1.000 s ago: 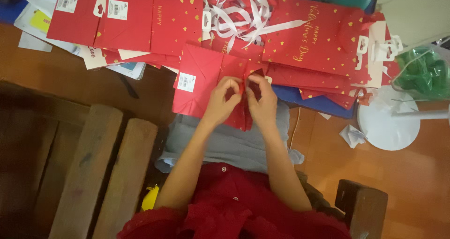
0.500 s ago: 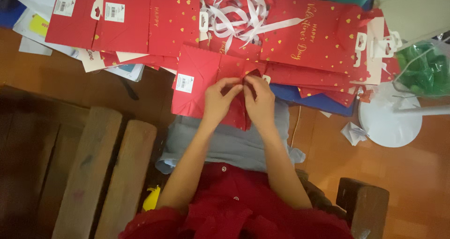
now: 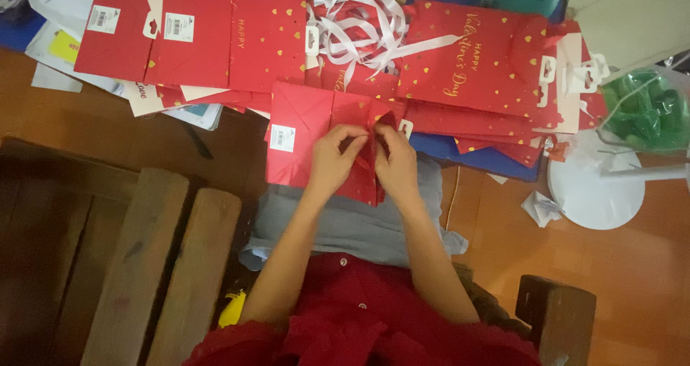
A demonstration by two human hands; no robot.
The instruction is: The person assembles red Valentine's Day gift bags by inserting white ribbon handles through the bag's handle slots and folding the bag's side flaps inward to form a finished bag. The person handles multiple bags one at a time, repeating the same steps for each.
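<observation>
Looking down from the head camera, we've got a red paper gift bag (image 3: 316, 140) lying flat at the near edge of the pile, partly over a grey cloth (image 3: 352, 219) on the lap. It's plain red on this side, with fold creases running diagonally across it and a small white barcode sticker (image 3: 282, 137) near its left edge (we're not reading it out). A few tiny gold specks show low on the right part.

Both hands meet at the bag's right portion. The left hand (image 3: 332, 158) is closed on the paper, fingers curled and pinching a fold near the top. The right hand (image 3: 395, 161) is pinching the same area from the other side, fingertips touching the red paper.

What exactly sits between the fingertips is hard to make out, since the hands cover that spot and everything there is the same red. The bag's right edge is hidden under the right hand.

Behind it lies a heap of flat red bags with gold hearts (image 3: 467, 64), topped by a tangle of white ribbon (image 3: 366, 21). A white fan base (image 3: 593, 193) stands right, its green part cut off by the frame.
</observation>
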